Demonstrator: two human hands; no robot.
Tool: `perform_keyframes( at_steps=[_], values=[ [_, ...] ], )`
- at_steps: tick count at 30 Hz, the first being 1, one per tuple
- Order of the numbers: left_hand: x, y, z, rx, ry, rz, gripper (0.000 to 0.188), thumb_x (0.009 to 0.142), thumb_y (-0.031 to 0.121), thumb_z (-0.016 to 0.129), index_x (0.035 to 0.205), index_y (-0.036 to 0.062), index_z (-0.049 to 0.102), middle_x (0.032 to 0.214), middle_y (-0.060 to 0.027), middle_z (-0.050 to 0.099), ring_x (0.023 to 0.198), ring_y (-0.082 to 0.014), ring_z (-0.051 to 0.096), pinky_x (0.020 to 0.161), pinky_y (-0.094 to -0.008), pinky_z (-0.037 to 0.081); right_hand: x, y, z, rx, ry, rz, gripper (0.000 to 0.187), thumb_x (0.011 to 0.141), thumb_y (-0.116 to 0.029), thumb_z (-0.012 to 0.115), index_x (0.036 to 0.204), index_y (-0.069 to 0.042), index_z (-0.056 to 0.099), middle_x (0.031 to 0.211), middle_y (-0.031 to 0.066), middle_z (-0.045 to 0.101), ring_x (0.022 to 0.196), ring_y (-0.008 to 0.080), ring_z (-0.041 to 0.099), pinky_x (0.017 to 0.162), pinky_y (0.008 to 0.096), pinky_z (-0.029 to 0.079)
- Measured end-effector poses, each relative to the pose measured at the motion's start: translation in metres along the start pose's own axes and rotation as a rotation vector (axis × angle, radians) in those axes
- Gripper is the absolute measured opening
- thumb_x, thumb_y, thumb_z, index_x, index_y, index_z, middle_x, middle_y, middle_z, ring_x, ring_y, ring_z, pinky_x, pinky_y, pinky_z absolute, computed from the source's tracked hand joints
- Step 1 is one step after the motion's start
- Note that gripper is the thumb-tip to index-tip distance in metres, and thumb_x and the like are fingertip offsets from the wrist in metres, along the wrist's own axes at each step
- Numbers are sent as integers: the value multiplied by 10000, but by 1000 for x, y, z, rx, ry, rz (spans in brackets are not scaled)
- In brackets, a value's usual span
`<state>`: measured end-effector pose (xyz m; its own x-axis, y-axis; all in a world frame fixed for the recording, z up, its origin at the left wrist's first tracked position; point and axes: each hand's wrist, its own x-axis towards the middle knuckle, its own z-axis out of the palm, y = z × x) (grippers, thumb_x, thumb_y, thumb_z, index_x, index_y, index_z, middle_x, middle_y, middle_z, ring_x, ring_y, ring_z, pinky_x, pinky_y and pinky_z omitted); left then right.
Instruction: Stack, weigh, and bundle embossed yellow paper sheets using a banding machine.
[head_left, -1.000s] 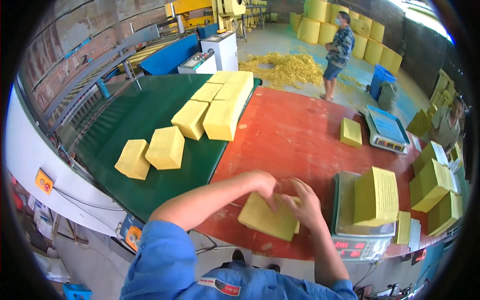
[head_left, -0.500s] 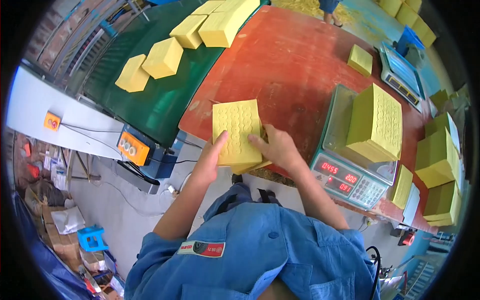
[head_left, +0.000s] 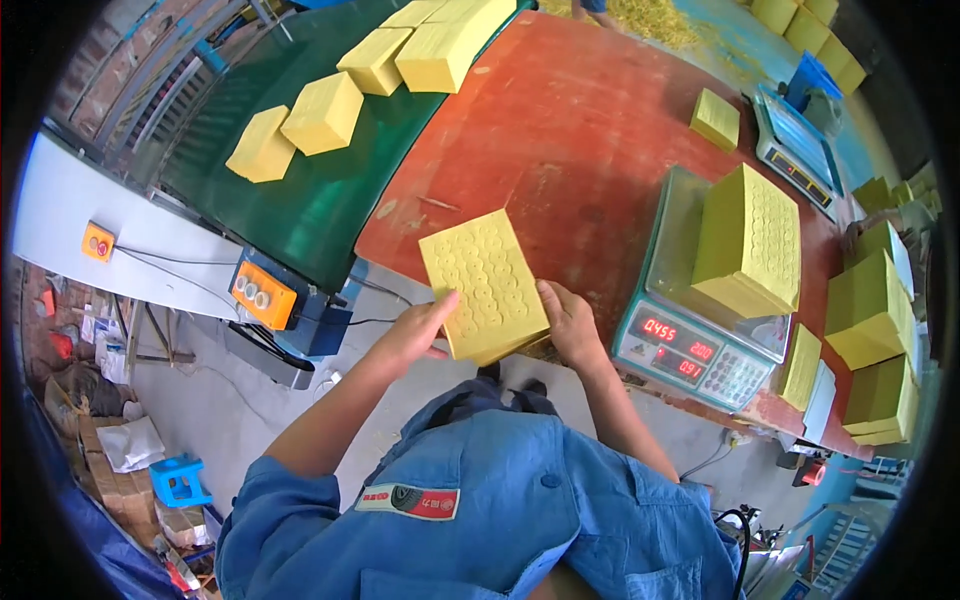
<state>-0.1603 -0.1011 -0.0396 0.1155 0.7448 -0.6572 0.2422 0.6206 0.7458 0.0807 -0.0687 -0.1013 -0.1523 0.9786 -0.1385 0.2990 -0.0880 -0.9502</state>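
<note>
Yellow paper blocks (head_left: 323,113) sit on a flat green conveyor belt (head_left: 290,220). My left hand (head_left: 412,332) holds the left side of a rectangular yellow paper stack (head_left: 485,283) embossed with rings, tilted by the near edge of the red table (head_left: 530,130); my right hand (head_left: 570,322) clasps its right side. A teal digital scale (head_left: 690,352) bears a taller yellow stack (head_left: 750,240).

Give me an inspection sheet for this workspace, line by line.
Surface: red table, scuffed and worn in spots.
Job's things: yellow stack with round patterns, tilted, at the table's near edge.
Clutter: blue stool and cardboard on the floor at left.
Hands: left hand and right hand hold the stack's opposite sides.
Cables: thin dark cable across the white panel.
Surroundings: yellow blocks on the green belt; large yellow block on a lit scale.
</note>
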Motion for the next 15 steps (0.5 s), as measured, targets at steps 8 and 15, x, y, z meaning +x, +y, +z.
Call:
perform_keyframes(
  at_steps=[8, 15],
  values=[
    [19, -29, -5, 11, -36, 35, 691, 962, 583, 439, 1361, 22, 491, 1264, -136, 603, 1164, -237, 585, 902, -399, 512, 0, -5, -14, 162, -155, 128, 561, 1036, -450, 432, 1230, 44, 614, 1065, 113, 680, 985, 160, 604, 872, 311, 471],
    [23, -32, 15, -731, -199, 274, 635, 931, 365, 592, 1420, 21, 379, 1351, -105, 522, 1232, -202, 520, 1033, -386, 412, -8, -43, -6, 35, -169, 36, 706, 895, -427, 673, 1359, 67, 473, 1182, 238, 640, 1129, 268, 611, 976, 351, 456]
  ],
)
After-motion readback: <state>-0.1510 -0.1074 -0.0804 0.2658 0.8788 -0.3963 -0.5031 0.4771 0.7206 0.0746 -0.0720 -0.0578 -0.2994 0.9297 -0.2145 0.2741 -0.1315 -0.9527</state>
